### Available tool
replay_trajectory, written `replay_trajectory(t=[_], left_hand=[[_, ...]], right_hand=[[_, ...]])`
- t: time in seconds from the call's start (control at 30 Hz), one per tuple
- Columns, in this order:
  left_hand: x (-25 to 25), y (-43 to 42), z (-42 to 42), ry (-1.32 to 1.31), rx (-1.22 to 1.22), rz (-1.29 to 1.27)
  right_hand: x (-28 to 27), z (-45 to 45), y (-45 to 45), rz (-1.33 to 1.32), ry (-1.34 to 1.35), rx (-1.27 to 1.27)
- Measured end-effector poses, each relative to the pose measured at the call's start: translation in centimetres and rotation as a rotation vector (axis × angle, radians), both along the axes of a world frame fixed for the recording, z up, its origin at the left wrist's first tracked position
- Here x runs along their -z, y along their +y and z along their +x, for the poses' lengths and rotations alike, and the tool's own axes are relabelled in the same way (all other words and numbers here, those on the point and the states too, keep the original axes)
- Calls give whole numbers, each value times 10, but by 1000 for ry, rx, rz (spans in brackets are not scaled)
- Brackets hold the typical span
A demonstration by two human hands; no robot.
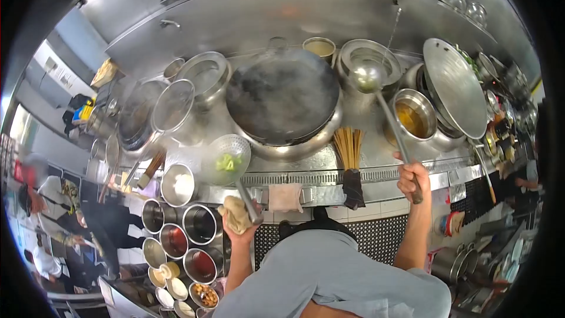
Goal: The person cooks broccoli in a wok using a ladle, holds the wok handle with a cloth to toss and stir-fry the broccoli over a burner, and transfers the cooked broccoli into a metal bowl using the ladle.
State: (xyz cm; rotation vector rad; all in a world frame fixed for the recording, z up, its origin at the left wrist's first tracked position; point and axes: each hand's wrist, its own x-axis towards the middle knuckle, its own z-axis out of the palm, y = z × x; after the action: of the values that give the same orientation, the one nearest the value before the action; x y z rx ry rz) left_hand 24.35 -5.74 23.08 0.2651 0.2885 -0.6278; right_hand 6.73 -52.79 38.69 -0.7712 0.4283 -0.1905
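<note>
My left hand (240, 234) is closed round a folded tan cloth (235, 214) and the handle of a perforated skimmer (241, 147). Some pale green vegetable pieces (228, 163) lie in the skimmer's bowl, left of and below the wok. Fingers wrapped, my right hand (414, 180) grips the long handle of a steel ladle (368, 75). The ladle's bowl is over a round steel pot (358, 46) at the back, where a thin stream of water (395, 26) falls. Between the two tools sits a dark wok (282, 97), with steam over its inside.
A bamboo wok brush (348, 147) stands at the counter's front edge beside a hanging pink cloth (285, 197). Right of the ladle is a pot of yellowish liquid (415, 115) and a large tilted pan (453, 88). Several sauce containers (200, 265) crowd the lower left. People (109, 218) stand farther left.
</note>
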Motion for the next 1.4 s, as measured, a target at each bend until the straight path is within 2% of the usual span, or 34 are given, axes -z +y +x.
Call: replay_trajectory(t=[0.03, 0.1, 0.13, 0.17, 0.27, 0.3, 0.4, 0.47, 0.53, 0.6, 0.67, 0.7, 0.73, 0.77, 0.8, 0.87, 0.9, 0.97, 1.07, 1.1, 1.17, 1.27, 1.37, 1.4], left_hand=[[-20, -15, 1, -48, -16, 57], [-26, -29, 16, -87, -33, 43], [-29, -38, 23, -110, -43, 30], [-42, -47, 28, 22, -87, 67], [-11, -27, 50, -57, -9, 253], [-19, -24, 47, 22, -7, 306], [-54, -12, 11, 19, -19, 351], [-74, 2, -8, -82, 10, 456], [-100, 6, -19, -216, 7, 689], [-132, -7, -15, -308, -33, 971], [-147, -28, 5, -476, 82, 1063], [-131, -35, 22, -617, 155, 1218], [-144, -60, 32, -712, 178, 1409], [-147, -83, 42, -822, 176, 1364], [-138, -96, 54, -891, 167, 1545], [-110, -114, 75, -1027, 146, 1907], [-106, -110, 74, -1037, 96, 1896], [-99, -85, 69, -1045, -13, 1877], [-88, -45, 33, -920, -132, 1781], [-79, -37, 19, -789, -110, 1601], [-59, -19, -6, -526, -104, 1245], [-29, -15, -33, -142, -169, 874], [28, -5, -31, -18, -105, 644], [41, -6, -28, 22, -70, 546]], right_hand=[[-4, 15, 10, -32, 12, -35], [-10, 54, 32, -478, 298, -3], [-7, 70, 45, -667, 349, -49], [-1, 83, 54, -857, 396, -95], [28, 100, 64, -793, 297, -171], [38, 101, 63, -733, 270, -207], [50, 99, 65, -882, 438, -278], [58, 95, 63, -804, 406, -256], [53, 89, 71, -800, 374, -213], [46, 93, 82, -671, 340, -177], [40, 108, 99, -575, 319, -187], [36, 118, 114, -541, 319, -207], [32, 127, 130, -507, 321, -221], [23, 138, 147, -368, 229, -277], [14, 149, 158, -230, 142, -328], [11, 179, 155, -172, 132, -326], [10, 190, 152, -138, 123, -325], [6, 195, 129, -518, 224, -378], [-2, 181, 98, -1091, 354, -416], [-1, 177, 87, -1097, 319, -369], [9, 167, 79, -1100, 233, -295], [41, 160, 106, -1044, 135, -116], [75, 148, 126, -277, 15, -445], [71, 146, 138, -203, 86, -645]])
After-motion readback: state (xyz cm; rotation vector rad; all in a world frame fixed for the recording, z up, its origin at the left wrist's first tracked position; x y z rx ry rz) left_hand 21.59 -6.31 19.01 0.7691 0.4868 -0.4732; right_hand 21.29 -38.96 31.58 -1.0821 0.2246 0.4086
